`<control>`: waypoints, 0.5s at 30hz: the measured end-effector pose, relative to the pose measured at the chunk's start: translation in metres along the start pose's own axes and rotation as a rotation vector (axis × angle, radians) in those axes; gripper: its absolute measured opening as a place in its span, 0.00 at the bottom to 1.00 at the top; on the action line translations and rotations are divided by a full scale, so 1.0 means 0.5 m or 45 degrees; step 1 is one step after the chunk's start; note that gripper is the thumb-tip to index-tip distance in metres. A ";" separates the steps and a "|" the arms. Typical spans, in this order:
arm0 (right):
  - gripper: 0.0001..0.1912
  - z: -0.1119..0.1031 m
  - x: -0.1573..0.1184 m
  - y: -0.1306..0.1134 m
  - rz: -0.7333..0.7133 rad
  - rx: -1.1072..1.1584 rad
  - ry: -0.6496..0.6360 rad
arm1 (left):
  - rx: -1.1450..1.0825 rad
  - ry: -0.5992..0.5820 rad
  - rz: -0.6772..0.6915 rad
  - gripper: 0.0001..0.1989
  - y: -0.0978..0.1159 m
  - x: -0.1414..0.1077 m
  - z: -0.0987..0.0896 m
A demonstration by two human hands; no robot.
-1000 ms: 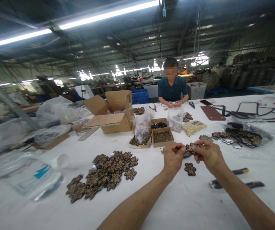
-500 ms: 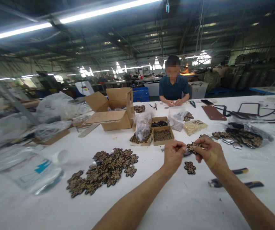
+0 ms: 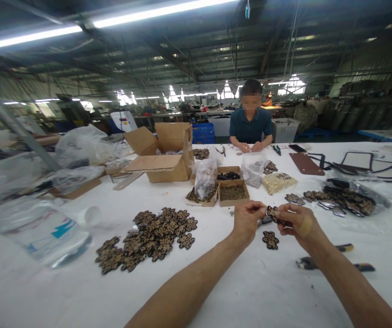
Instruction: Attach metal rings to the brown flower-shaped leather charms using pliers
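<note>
Held between the thumb and fingers of my right hand is a flower-shaped patch in leopard print with a dark edge. My left hand is pinched at the patch's left side; whatever sits between those fingertips is too small to make out. Just below the hands, a single matching patch lies flat on the white table. Partly hidden behind my left fingers is a dark metal tool. Pliers with dark and yellow handles rest under my right forearm.
A heap of patches spreads to the left. Small boxes of metal studs stand ahead, near an open carton. A clear plastic jug is far left. Bagged patches lie right. Across the table sits a co-worker.
The patch in my right hand has tilted and shows more edge-on, with the right fingers more closed around it. My left hand stays pinched beside it. The camera view has shifted slightly.
</note>
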State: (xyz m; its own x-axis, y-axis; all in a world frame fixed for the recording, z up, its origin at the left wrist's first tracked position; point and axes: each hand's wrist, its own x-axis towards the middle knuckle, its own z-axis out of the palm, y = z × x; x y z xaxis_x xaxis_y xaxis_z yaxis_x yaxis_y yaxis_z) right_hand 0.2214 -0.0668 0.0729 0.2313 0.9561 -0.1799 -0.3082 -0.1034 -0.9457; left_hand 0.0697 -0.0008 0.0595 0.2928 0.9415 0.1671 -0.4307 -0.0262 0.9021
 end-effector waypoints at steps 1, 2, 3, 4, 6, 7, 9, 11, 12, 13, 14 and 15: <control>0.16 -0.004 0.002 -0.001 -0.011 -0.072 -0.018 | -0.004 0.002 -0.022 0.14 0.000 0.000 0.000; 0.15 -0.009 0.004 -0.003 -0.043 -0.180 -0.037 | -0.003 -0.003 -0.041 0.14 -0.001 0.000 0.000; 0.15 -0.014 0.005 -0.005 -0.115 -0.329 -0.039 | 0.000 -0.011 -0.058 0.14 0.000 0.000 0.001; 0.14 -0.018 0.007 -0.007 -0.225 -0.500 -0.020 | 0.006 -0.021 -0.070 0.14 0.000 -0.001 0.001; 0.13 -0.024 0.008 -0.010 -0.500 -0.794 0.046 | 0.025 -0.038 -0.076 0.13 -0.001 -0.002 0.001; 0.12 -0.026 0.007 -0.011 -0.612 -0.885 0.060 | 0.037 -0.043 -0.072 0.13 -0.002 -0.004 0.001; 0.12 -0.025 0.003 -0.014 -0.724 -0.978 0.012 | 0.060 -0.053 -0.066 0.13 -0.005 -0.006 0.001; 0.11 -0.020 -0.004 -0.015 -0.749 -1.041 -0.063 | 0.076 -0.071 -0.068 0.13 -0.010 -0.007 0.001; 0.10 -0.017 -0.007 -0.016 -0.759 -1.073 -0.080 | 0.080 -0.078 -0.068 0.13 -0.012 -0.008 0.001; 0.10 -0.014 -0.010 -0.018 -0.775 -1.105 -0.090 | 0.082 -0.083 -0.068 0.13 -0.014 -0.009 0.001; 0.10 -0.011 -0.014 -0.019 -0.793 -1.130 -0.099 | 0.084 -0.085 -0.069 0.13 -0.015 -0.010 0.001; 0.09 -0.008 -0.017 -0.021 -0.810 -1.151 -0.109 | 0.089 -0.083 -0.071 0.13 -0.016 -0.011 0.002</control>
State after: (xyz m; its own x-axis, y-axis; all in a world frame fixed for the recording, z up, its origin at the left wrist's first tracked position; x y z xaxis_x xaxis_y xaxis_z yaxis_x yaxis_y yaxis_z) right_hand 0.2265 -0.0749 0.0833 0.0327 0.9181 0.3950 0.6389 0.2847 -0.7146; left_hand 0.0722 -0.0062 0.0518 0.3706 0.9183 0.1394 -0.3523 0.0000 0.9359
